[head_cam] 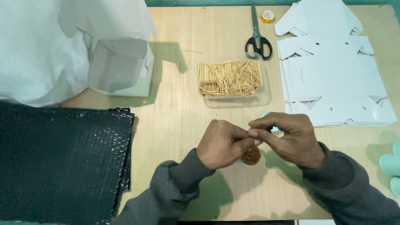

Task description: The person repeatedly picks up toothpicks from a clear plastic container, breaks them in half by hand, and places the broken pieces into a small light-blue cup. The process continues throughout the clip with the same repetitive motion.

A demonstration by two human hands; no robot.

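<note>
Both hands (250, 139) meet above toothpick bundle (251, 156).

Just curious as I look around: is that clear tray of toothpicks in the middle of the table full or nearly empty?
Fairly full. The clear tray holds a thick, loose heap of toothpicks covering its whole floor.

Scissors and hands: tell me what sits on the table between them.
In the head view, a clear tray of toothpicks lies between the scissors and the left hand and right hand; bare wooden table surrounds it.
</note>
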